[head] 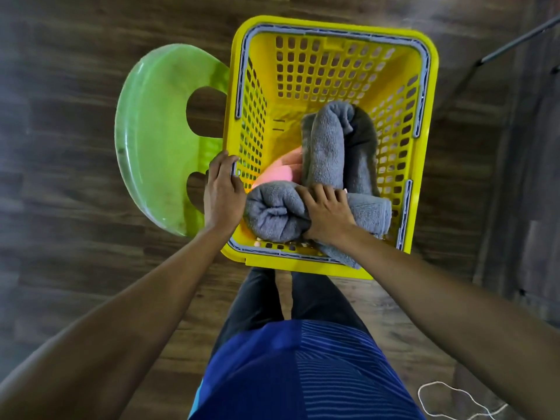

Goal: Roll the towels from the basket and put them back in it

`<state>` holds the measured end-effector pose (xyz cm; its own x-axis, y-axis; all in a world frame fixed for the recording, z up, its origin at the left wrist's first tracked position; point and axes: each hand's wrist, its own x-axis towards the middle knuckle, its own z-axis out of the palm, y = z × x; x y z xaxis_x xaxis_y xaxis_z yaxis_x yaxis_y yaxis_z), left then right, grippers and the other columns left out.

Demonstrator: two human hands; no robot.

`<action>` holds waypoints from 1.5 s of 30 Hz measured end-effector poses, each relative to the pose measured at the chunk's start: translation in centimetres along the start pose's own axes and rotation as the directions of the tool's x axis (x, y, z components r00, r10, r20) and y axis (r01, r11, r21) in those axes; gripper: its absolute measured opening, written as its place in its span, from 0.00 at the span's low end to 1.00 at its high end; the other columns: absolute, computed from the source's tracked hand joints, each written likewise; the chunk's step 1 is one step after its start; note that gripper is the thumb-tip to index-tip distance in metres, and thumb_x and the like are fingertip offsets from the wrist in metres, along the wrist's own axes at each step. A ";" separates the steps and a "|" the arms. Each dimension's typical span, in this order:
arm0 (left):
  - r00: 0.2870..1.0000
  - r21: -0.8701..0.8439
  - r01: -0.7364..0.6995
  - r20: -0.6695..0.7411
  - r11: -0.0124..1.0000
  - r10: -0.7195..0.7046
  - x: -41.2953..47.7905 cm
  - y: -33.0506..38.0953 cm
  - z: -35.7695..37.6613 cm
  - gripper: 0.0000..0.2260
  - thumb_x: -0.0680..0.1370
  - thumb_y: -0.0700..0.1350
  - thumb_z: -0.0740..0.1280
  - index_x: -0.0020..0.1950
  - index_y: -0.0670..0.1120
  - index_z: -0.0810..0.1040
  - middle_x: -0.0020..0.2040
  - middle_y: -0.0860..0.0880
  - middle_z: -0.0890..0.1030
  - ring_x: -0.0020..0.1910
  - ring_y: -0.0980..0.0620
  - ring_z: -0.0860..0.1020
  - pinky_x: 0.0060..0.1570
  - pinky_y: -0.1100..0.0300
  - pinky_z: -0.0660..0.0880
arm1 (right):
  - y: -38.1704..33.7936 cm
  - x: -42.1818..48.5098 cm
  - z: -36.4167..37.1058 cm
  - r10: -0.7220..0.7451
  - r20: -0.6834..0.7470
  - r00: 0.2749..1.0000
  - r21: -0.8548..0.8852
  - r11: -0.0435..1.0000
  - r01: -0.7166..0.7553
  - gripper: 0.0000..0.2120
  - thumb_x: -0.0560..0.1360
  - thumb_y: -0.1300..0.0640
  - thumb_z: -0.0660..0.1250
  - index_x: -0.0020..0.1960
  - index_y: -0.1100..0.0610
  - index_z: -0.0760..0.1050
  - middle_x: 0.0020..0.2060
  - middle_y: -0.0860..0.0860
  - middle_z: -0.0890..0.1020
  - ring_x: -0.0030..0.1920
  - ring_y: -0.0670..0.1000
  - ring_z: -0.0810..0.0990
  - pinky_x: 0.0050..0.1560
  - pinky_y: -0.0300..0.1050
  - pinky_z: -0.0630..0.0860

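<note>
**Rolled grey towel going down into the yellow basket**

The wooden floor [75, 147] fills the view. On it stands the yellow laundry basket [333, 34], with a green plastic stool [157, 137] touching its wall at nine o'clock. Inside the basket, a rolled grey towel [328, 147] stands on end near the centre, leaning toward three o'clock against a darker grey one [365, 140]. A pink towel [281, 172] lies low at about eight o'clock, partly hidden.

At six o'clock, a second rolled grey towel [272, 215] lies crosswise just inside the near rim, one loose corner draped over the rim at five o'clock.

The right hand [328, 213] lies palm-down over this roll, fingers spread and pressing, the thumb tucked under its near side; the forearm comes in straight from five o'clock. The left hand [222, 189] is curled around the basket rim at eight o'clock, bracing it.

To place this well, I judge the roll should be kept squeezed until it is wedged beside the standing towels, and the draped corner tucked in first, or the roll may loosen.
</note>
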<state>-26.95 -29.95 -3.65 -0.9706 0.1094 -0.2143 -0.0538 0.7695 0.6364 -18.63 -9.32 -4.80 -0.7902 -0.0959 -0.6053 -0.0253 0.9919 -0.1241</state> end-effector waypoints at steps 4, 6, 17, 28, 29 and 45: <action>1.000 0.011 0.009 0.013 1.000 -0.010 0.0 0.0 0.2 0.17 0.79 0.36 0.60 0.67 0.45 0.73 0.73 0.47 0.66 0.67 0.45 0.70 0.55 0.50 0.72 | -0.5 -0.4 0.1 0.008 -0.034 0.999 -0.002 1.000 -0.008 0.45 0.64 0.44 0.72 0.75 0.52 0.57 0.64 0.57 0.68 0.63 0.61 0.66 0.62 0.59 0.62; 1.000 0.012 0.010 0.014 1.000 -0.010 0.0 0.0 0.2 0.17 0.79 0.36 0.60 0.67 0.45 0.73 0.72 0.47 0.66 0.67 0.45 0.70 0.54 0.50 0.72 | -0.6 -0.5 -0.1 -0.006 -0.056 0.998 0.020 1.000 0.007 0.42 0.64 0.46 0.72 0.74 0.52 0.60 0.62 0.56 0.72 0.61 0.61 0.70 0.60 0.57 0.64; 1.000 0.000 0.019 -0.004 1.000 -0.019 2.0 0.1 -0.2 0.18 0.80 0.38 0.59 0.71 0.47 0.68 0.71 0.47 0.68 0.64 0.45 0.71 0.53 0.50 0.71 | 2.6 1.9 -7.0 0.014 -0.064 0.998 0.279 0.960 0.004 0.44 0.65 0.41 0.74 0.75 0.48 0.60 0.66 0.53 0.74 0.65 0.59 0.72 0.63 0.58 0.67; 0.997 -0.008 0.072 0.016 0.997 -0.072 1.9 0.1 0.3 0.23 0.80 0.36 0.59 0.74 0.48 0.65 0.73 0.47 0.67 0.67 0.46 0.70 0.59 0.49 0.72 | -0.3 -1.4 -0.5 -0.084 -0.051 0.995 0.112 0.990 0.090 0.46 0.61 0.43 0.74 0.75 0.55 0.63 0.61 0.57 0.75 0.60 0.61 0.74 0.59 0.56 0.67; 0.998 -0.001 0.055 0.010 0.998 -0.055 1.9 0.1 0.4 0.23 0.79 0.36 0.59 0.74 0.47 0.65 0.72 0.46 0.67 0.67 0.45 0.70 0.60 0.47 0.72 | -0.5 -1.4 -0.1 -0.071 -0.040 0.997 0.088 0.993 0.074 0.46 0.62 0.43 0.74 0.75 0.56 0.61 0.62 0.58 0.74 0.60 0.61 0.73 0.59 0.56 0.66; 0.988 0.164 -0.141 -0.041 0.976 0.150 6.1 0.1 2.1 0.26 0.77 0.38 0.64 0.74 0.45 0.64 0.74 0.43 0.64 0.71 0.44 0.62 0.69 0.49 0.62 | 8.7 11.2 -2.2 0.611 0.461 0.644 0.601 0.319 -0.733 0.73 0.53 0.30 0.77 0.76 0.49 0.28 0.76 0.64 0.53 0.75 0.66 0.55 0.71 0.67 0.59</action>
<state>-32.34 -27.93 -6.47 -0.9766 0.1972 -0.0857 0.1229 0.8390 0.5302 -29.01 -1.59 -10.91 -0.2420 0.5059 -0.8279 0.9390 0.3369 -0.0686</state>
